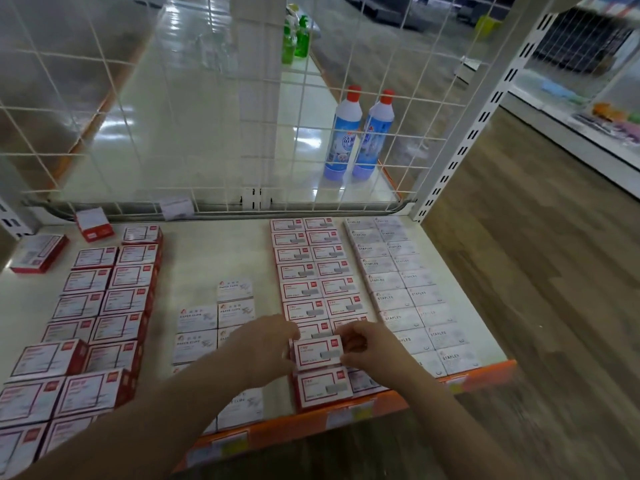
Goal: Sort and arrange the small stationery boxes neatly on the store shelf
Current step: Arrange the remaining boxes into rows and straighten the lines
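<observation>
A small red-and-white stationery box [318, 353] sits near the front of a two-column row of like boxes [313, 271] on the cream shelf [214, 258]. My left hand [266, 344] grips its left end and my right hand [363, 346] pinches its right end. Another red-and-white box [322, 388] lies just in front of it. White staples boxes [401, 282] fill two columns to the right. White paper-clip boxes [214, 320] lie left of my hands, partly hidden by my left forearm. Bigger red boxes [100, 306] form columns at the left.
Two loose red boxes [40, 252] [93, 223] lie askew at the back left. A white wire grid [242, 133] closes the shelf's back; two blue bottles [358, 133] stand behind it. The orange front edge [346, 415] carries price tags. Wood floor [536, 306] lies to the right.
</observation>
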The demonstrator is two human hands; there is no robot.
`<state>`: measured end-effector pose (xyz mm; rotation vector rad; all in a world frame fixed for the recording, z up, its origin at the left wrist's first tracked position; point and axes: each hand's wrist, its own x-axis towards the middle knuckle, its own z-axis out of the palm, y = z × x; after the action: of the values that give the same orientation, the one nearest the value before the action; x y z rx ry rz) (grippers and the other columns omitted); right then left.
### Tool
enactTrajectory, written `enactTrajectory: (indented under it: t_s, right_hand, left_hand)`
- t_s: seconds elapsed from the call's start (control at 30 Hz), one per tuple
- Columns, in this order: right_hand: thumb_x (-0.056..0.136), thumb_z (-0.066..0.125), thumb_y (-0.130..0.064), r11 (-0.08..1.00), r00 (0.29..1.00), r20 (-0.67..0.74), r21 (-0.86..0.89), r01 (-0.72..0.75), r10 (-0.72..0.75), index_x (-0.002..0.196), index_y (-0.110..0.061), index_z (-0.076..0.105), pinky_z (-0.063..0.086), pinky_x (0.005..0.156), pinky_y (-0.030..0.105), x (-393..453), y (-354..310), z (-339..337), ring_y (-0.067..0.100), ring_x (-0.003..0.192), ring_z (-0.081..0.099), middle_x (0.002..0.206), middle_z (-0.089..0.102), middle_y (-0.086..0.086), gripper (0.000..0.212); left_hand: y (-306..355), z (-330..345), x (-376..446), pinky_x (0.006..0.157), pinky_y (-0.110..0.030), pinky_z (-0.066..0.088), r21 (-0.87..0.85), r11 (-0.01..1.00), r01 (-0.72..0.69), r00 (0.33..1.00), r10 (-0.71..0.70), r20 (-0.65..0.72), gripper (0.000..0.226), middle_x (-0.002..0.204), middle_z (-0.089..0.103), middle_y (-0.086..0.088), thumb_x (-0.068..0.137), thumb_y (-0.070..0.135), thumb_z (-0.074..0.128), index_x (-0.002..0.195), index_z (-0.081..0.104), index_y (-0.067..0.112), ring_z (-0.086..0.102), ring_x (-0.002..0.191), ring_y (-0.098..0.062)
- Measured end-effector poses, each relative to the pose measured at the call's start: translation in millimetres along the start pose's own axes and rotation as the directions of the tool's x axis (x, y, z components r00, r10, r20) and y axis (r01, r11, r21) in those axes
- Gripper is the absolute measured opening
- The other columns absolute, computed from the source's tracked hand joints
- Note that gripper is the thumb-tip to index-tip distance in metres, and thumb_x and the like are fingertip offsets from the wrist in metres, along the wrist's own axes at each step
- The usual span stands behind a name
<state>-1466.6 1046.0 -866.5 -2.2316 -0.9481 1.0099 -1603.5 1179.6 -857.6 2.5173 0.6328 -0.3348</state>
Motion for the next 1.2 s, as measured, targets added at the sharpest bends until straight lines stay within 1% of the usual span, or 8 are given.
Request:
enactTrajectory:
  t_s: [0.17, 0.33, 0.63, 0.87, 0.97, 1.07, 1.13, 1.2]
  right_hand:
    - [0.082, 0.065, -0.005, 1.000, 1.000, 0.007, -0.007, 0.006, -0.006, 0.117, -0.015, 0.057, 0.054, 0.087, 0.027, -1.6, -0.9, -0.4, 0.006, 0.093, 0.061, 0.095, 0.062, -0.010, 0.037]
    - [0.079, 0.070, -0.009, 0.999, 0.998, 0.057, -0.045, 0.004, -0.001, 0.121, -0.018, 0.053, 0.053, 0.083, 0.022, -4.9, -2.1, -0.6, 0.005, 0.097, 0.060, 0.104, 0.060, -0.011, 0.046]
    - [0.081, 0.068, -0.012, 0.997, 0.999, 0.033, -0.078, 0.022, -0.019, 0.122, -0.021, 0.050, 0.052, 0.080, 0.019, -10.6, -2.6, 2.0, 0.006, 0.106, 0.058, 0.117, 0.057, -0.007, 0.045]
    - [0.080, 0.070, -0.016, 0.993, 0.999, 0.005, -0.111, 0.045, -0.044, 0.122, -0.023, 0.051, 0.051, 0.085, 0.022, -6.7, -1.3, 3.5, 0.007, 0.105, 0.057, 0.112, 0.057, -0.010, 0.047]
    - [0.081, 0.069, -0.020, 0.991, 0.994, -0.083, -0.116, 0.064, -0.074, 0.123, -0.025, 0.050, 0.047, 0.079, 0.014, -1.4, -6.2, 4.1, 0.005, 0.102, 0.053, 0.107, 0.052, -0.013, 0.046]
    - [0.083, 0.067, -0.021, 0.988, 0.980, -0.165, -0.126, 0.089, -0.109, 0.122, -0.026, 0.051, 0.044, 0.082, 0.013, 7.7, -17.5, 8.9, 0.004, 0.100, 0.052, 0.104, 0.052, -0.013, 0.042]
    - [0.082, 0.067, -0.020, 0.980, 0.972, -0.174, -0.150, 0.132, -0.158, 0.119, -0.027, 0.053, 0.040, 0.080, 0.009, 15.4, -28.8, 14.9, 0.004, 0.096, 0.052, 0.102, 0.052, -0.012, 0.040]
    - [0.081, 0.066, -0.013, 0.970, 0.968, -0.146, -0.168, 0.176, -0.201, 0.118, -0.023, 0.056, 0.041, 0.081, 0.011, 24.5, -41.8, 23.2, 0.008, 0.096, 0.053, 0.101, 0.054, -0.007, 0.039]
  left_hand:
    - [3.7, 5.9, 5.3, 0.093, -0.025, 0.043, -0.047, 0.999, 0.012, 1.000, -0.011, 0.023, 0.041, 0.125, 0.052, 0.006, 0.085, 0.035, 0.063, 0.123, 0.050, 0.025, 0.049, 0.112, -0.011]
    - [2.2, 8.7, 6.3, 0.089, -0.024, 0.045, -0.059, 0.998, 0.028, 0.999, -0.026, 0.039, 0.037, 0.122, 0.053, 0.007, 0.084, 0.034, 0.064, 0.117, 0.050, 0.027, 0.050, 0.109, -0.011]
    - [1.6, 10.7, 6.3, 0.084, -0.020, 0.043, -0.067, 0.997, 0.025, 0.999, -0.023, 0.034, 0.031, 0.119, 0.053, 0.008, 0.084, 0.034, 0.064, 0.111, 0.050, 0.026, 0.047, 0.098, -0.006]
    - [1.5, 10.3, 4.1, 0.089, -0.024, 0.045, -0.049, 0.998, 0.049, 0.999, -0.048, 0.021, 0.037, 0.123, 0.053, 0.007, 0.083, 0.036, 0.065, 0.115, 0.050, 0.026, 0.050, 0.110, -0.011]
    - [-5.6, 1.4, -2.3, 0.091, -0.025, 0.043, -0.051, 0.998, 0.046, 0.998, -0.048, -0.035, 0.039, 0.125, 0.051, 0.006, 0.086, 0.039, 0.061, 0.121, 0.049, 0.027, 0.049, 0.113, -0.011]
    - [-20.5, -9.9, -11.9, 0.095, -0.026, 0.040, -0.068, 0.996, 0.062, 0.990, -0.070, -0.121, 0.037, 0.127, 0.050, 0.005, 0.091, 0.038, 0.053, 0.125, 0.047, 0.025, 0.047, 0.115, -0.012]
    - [-34.7, -16.8, -18.8, 0.096, -0.026, 0.039, -0.077, 0.993, 0.085, 0.978, -0.098, -0.184, 0.036, 0.127, 0.050, 0.004, 0.093, 0.038, 0.049, 0.126, 0.047, 0.023, 0.046, 0.116, -0.013]
    - [-49.9, -23.4, -27.4, 0.096, -0.027, 0.039, -0.081, 0.990, 0.118, 0.962, -0.134, -0.239, 0.035, 0.126, 0.051, 0.002, 0.094, 0.037, 0.047, 0.125, 0.048, 0.021, 0.047, 0.114, -0.014]
